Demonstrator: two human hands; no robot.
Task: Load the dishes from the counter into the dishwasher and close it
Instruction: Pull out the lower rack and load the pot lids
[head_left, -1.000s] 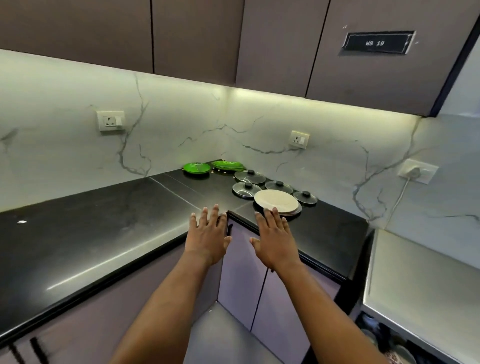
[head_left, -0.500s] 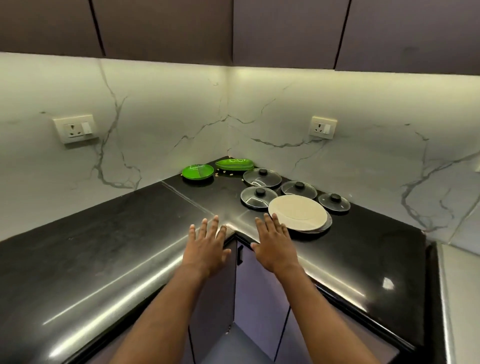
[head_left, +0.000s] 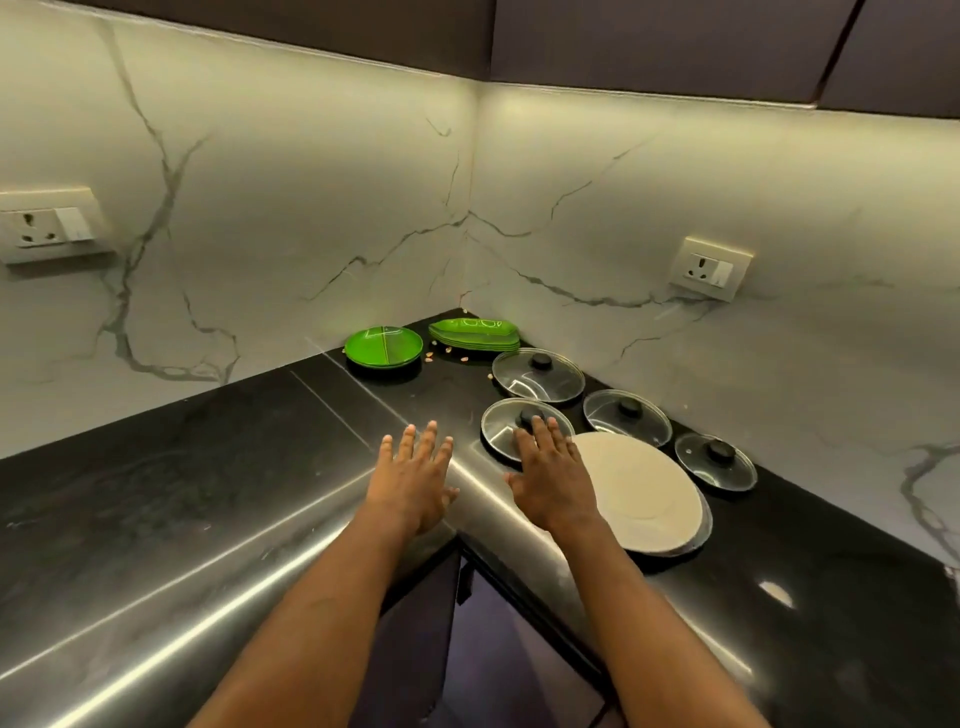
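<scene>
Over the glossy black counter hover left hand and right hand, fingers straight, empty; round glass lid at the right's twelve o'clock.

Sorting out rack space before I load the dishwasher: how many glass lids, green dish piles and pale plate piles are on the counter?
Glass lids: 4
Green dish piles: 2 (one round, one oblong)
Pale plate pile: 1
Total: 7
The number of plates within each pile cannot be told.
</scene>
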